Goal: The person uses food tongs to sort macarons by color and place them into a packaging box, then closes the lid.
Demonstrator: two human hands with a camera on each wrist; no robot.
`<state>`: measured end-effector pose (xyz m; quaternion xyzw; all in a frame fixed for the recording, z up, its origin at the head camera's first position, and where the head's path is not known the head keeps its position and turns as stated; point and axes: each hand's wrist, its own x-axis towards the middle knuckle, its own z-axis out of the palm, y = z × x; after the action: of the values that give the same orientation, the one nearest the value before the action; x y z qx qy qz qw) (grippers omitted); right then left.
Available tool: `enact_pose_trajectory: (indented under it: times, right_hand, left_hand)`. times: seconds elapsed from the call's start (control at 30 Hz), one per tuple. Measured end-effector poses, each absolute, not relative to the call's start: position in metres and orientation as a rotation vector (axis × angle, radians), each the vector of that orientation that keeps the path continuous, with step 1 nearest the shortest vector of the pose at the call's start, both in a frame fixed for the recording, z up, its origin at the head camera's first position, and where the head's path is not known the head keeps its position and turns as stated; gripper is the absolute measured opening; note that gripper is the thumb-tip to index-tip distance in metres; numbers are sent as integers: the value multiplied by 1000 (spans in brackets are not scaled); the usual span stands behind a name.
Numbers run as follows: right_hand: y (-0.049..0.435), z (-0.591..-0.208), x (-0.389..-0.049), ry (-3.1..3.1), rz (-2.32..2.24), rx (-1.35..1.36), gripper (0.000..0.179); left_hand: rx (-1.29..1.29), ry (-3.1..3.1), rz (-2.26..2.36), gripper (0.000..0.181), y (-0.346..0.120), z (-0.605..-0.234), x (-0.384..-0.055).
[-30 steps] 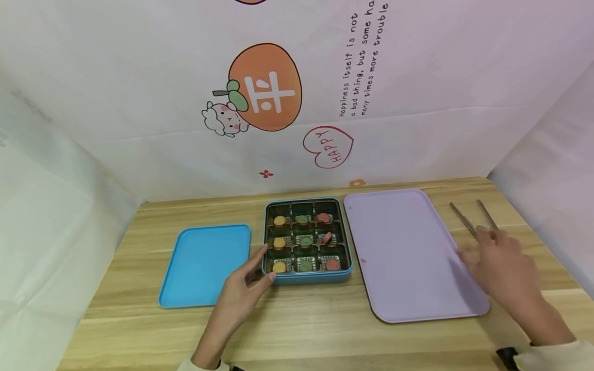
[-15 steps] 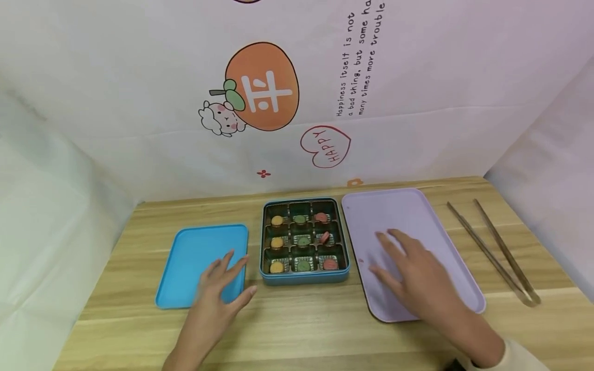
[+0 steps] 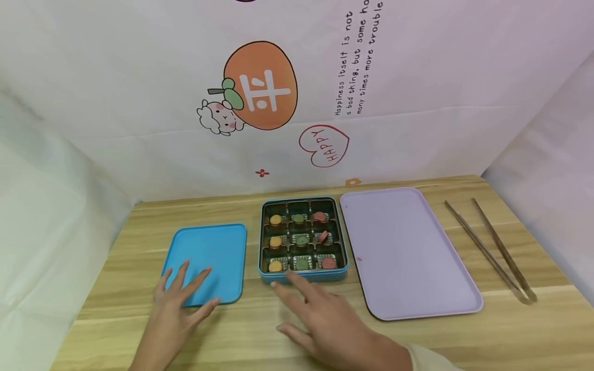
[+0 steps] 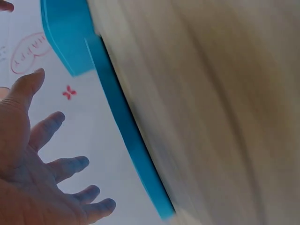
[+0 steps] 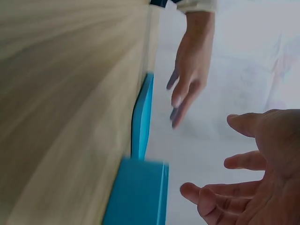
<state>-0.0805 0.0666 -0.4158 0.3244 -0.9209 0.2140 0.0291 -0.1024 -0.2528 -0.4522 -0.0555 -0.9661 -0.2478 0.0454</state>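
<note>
My left hand [image 3: 172,309] hovers with spread fingers over the near left part of a flat blue lid [image 3: 211,257]. In the left wrist view the fingers [image 4: 70,166] are apart and hold nothing. My right hand [image 3: 329,324] is in front of a blue tin [image 3: 303,275], its fingertips overlapping the near rim in the head view. The right wrist view shows that palm with nothing in it. Inside the tin, a dark divided insert bears yellow macarons [image 3: 276,241], green macarons [image 3: 302,240] and pink macarons [image 3: 328,263]. One pink macaron [image 3: 323,237] stands on edge.
A lilac tray [image 3: 408,257] lies right of the tin, a small reddish crumb on its left side. Farther right, metal tongs [image 3: 501,252] rest spread on the wooden table [image 3: 260,335]. A printed white cloth [image 3: 417,103] hangs behind.
The left hand let go of the tin's left side and moved left over the lid. The right hand came from the tongs across the tray to the tin's front. The tongs stay on the table.
</note>
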Motion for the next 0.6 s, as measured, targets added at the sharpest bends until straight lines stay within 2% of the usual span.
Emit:
enact_pose_trajectory:
  times: [0.37,0.6]
  right_hand:
    - [4,-433,-105,-2984,727,1120,63]
    - [-23,-447,-126,-3025,771,1117,66]
  left_hand:
    - [-246,-2848,-616,65,-298,-464,-106]
    - [-195,-2993,-652,72,-318,-462,-109]
